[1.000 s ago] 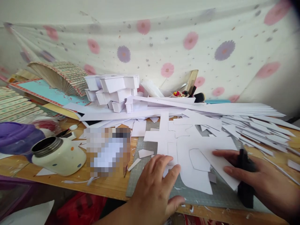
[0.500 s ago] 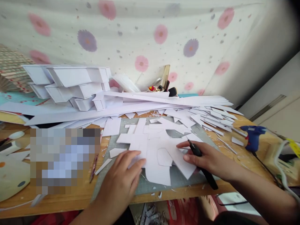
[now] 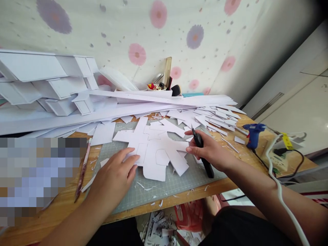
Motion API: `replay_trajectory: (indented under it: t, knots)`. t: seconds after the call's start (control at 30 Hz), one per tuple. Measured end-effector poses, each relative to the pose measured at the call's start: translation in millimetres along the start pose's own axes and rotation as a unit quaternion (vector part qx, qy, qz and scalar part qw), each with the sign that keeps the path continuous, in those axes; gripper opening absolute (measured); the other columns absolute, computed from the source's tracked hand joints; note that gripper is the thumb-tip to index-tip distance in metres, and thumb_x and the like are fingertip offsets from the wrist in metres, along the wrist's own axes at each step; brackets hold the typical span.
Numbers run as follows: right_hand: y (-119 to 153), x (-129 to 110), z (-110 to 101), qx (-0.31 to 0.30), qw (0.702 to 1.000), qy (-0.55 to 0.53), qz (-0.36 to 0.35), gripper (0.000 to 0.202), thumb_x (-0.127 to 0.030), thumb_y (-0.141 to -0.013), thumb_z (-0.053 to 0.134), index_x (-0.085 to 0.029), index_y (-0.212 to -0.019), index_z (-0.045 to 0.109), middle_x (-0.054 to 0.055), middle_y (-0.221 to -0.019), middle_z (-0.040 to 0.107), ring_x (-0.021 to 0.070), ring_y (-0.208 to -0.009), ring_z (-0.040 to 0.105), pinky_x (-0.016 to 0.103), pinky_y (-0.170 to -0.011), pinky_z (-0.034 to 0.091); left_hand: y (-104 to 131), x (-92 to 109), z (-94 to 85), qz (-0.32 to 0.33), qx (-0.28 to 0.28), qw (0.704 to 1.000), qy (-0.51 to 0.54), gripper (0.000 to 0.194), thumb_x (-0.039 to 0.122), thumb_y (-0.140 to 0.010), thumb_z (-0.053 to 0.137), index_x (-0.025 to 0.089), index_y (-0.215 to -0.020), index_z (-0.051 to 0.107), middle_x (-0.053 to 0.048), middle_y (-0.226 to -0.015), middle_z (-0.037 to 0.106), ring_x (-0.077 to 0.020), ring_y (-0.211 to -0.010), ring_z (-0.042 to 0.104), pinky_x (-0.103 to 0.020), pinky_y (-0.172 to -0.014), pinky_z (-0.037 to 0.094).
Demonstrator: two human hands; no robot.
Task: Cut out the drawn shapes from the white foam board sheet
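My right hand (image 3: 211, 148) grips a black craft knife (image 3: 207, 168). Its blade tip points up and away, and its fingertips are at the edge of a white board cutout (image 3: 151, 143). This cutout has several arms and pencil-drawn outlines, and lies on a grey-green gridded cutting mat (image 3: 133, 194). On the cutout's left side rest the fingertips of my left hand (image 3: 115, 174), spread and holding nothing. Other white board offcuts lie under and around the cutout, partly hidden by it.
Behind the mat lie long white board strips (image 3: 102, 114) and a stacked white box structure (image 3: 46, 78). A blue glue gun (image 3: 253, 136) stands at right by a power strip (image 3: 279, 159) and white cord. A pen (image 3: 83, 171) lies left. Narrow offcuts (image 3: 217, 123) lie at back right.
The view has shifted, so everything sits further left and higher. The right hand has moved slightly away from the lower white piece, still gripping the knife. The left hand stays on the cutout.
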State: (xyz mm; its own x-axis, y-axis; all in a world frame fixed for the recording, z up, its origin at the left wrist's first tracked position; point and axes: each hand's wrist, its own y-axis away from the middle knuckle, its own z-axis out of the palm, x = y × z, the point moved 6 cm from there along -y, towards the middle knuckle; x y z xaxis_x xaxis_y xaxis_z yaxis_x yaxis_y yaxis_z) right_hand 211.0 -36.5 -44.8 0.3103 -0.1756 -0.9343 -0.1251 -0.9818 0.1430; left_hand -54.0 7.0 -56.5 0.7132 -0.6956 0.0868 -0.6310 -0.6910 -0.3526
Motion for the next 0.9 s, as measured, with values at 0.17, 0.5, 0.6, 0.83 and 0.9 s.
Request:
replay_trajectory:
  t: [0.17, 0.5, 0.6, 0.83, 0.9]
  knots:
    - [-2.9, -5.2, -9.5, 0.066, 0.996, 0.009, -0.062, 0.048, -0.030, -0.072, 0.069, -0.022, -0.114, 0.049, -0.006, -0.070, 0.046, 0.0107, -0.057, 0.045, 0.024, -0.053, 0.039, -32.3, -1.1, -16.4, -0.006, -0.006, 1.000, -0.027, 0.028, 0.022, -0.090, 0.044, 0.019, -0.107, 0.065, -0.011, -0.129, 0.056, -0.0279, -0.104, 0.062, -0.042, -0.082, 0.053]
    - [-4.8, -2.8, 3.6, -0.017, 0.957, 0.284, -0.057, 0.023, -0.010, -0.068, 0.054, -0.018, -0.089, 0.059, 0.004, -0.087, 0.066, 0.0208, -0.082, 0.060, 0.031, -0.073, 0.043, -49.8, 17.8, 8.4, 0.028, -0.126, 0.989, -0.068, 0.031, 0.018, -0.082, 0.049, 0.020, -0.108, 0.066, -0.011, -0.129, 0.054, -0.0329, -0.110, 0.054, -0.045, -0.080, 0.053]
    - [-6.9, -1.9, 4.8, -0.005, 0.937, 0.347, -0.048, 0.021, -0.012, -0.068, 0.055, -0.017, -0.088, 0.060, 0.008, -0.089, 0.066, 0.0229, -0.082, 0.059, 0.031, -0.070, 0.040, -46.7, 15.4, 13.2, 0.028, -0.119, 0.991, -0.059, 0.030, 0.019, -0.084, 0.046, 0.020, -0.107, 0.066, -0.011, -0.127, 0.055, -0.0324, -0.110, 0.053, -0.045, -0.080, 0.052]
    - [-9.3, -2.2, 12.3, -0.043, 0.945, 0.323, -0.007, 0.019, -0.017, -0.072, 0.058, -0.017, -0.090, 0.062, 0.008, -0.089, 0.066, 0.0230, -0.081, 0.060, 0.030, -0.067, 0.041, -42.4, 2.7, 18.4, 0.024, -0.127, 0.991, -0.028, 0.034, 0.030, -0.082, 0.053, 0.022, -0.113, 0.063, -0.009, -0.128, 0.055, -0.0321, -0.114, 0.050, -0.046, -0.088, 0.049]
    - [-8.4, -3.1, 15.5, -0.057, 0.949, 0.311, 0.004, 0.018, -0.017, -0.072, 0.059, -0.017, -0.089, 0.062, 0.007, -0.089, 0.067, 0.0224, -0.081, 0.060, 0.030, -0.069, 0.042, -41.9, -1.4, 18.4, 0.016, -0.135, 0.990, -0.024, 0.035, 0.029, -0.081, 0.053, 0.023, -0.113, 0.063, -0.009, -0.128, 0.055, -0.0328, -0.113, 0.051, -0.048, -0.087, 0.049]
